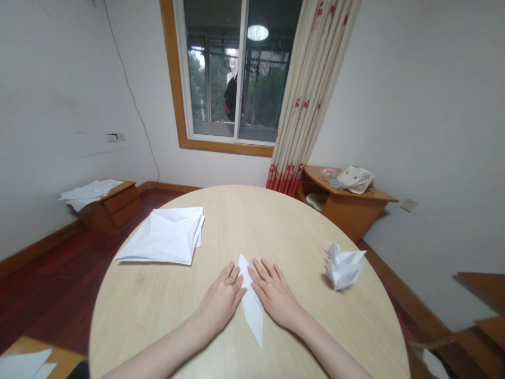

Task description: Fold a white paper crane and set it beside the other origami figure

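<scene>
A narrow, pointed folded white paper (pixel 252 310) lies on the round pale wooden table (pixel 158 310), its long axis running away from me. My left hand (pixel 223 297) lies flat on its left edge with fingers stretched out. My right hand (pixel 274 295) rests flat on its right edge, fingers likewise extended. Both hands press the paper down; neither grips anything.
A stack of creased white sheets (pixel 165 237) lies at the table's far left. A finished folded paper figure (pixel 343 266) sits at the right. Beyond are a low cabinet (pixel 112 202) with papers, a corner shelf (pixel 347 202) with a bag, a curtain and a window.
</scene>
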Demonstrator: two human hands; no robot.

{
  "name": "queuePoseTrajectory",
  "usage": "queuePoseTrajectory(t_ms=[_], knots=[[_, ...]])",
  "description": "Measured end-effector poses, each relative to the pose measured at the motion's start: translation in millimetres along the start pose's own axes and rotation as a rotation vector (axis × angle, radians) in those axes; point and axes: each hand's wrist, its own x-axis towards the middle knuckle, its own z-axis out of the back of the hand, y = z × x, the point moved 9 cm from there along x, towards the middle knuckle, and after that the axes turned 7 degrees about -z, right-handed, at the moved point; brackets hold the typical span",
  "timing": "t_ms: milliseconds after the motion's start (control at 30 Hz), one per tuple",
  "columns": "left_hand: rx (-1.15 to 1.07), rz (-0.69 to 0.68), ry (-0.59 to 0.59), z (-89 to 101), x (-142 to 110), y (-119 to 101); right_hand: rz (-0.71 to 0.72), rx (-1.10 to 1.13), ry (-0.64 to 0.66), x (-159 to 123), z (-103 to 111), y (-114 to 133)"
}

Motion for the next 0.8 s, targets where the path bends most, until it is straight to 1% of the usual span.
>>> queuePoseTrajectory(t_ms=[67,233,367,467,567,700,800], knots=[[-0.027,-0.01,0.0,2.3,1,1,0.006,-0.001,-0.013,0,0,0],[-0.033,-0.024,0.079,9.4,6,1,-0.015,-0.013,0.004,1,-2,0],[-0.024,-0.066,0.035,16.2,7,-1,-0.025,0.007,-0.009,1,0,-1],[0.021,-0.109,0.014,16.8,8,-3,-0.032,0.043,-0.021,1,0,-4],[0.058,-0.113,0.023,17.3,9,-4,-0.057,0.111,-0.086,1,5,-9],[0.026,-0.065,-0.008,23.7,12,-3,-0.084,0.206,-0.244,-1,15,-15],[0.03,-0.025,-0.029,26.7,12,-1,-0.1,0.252,-0.275,-3,18,-17]])
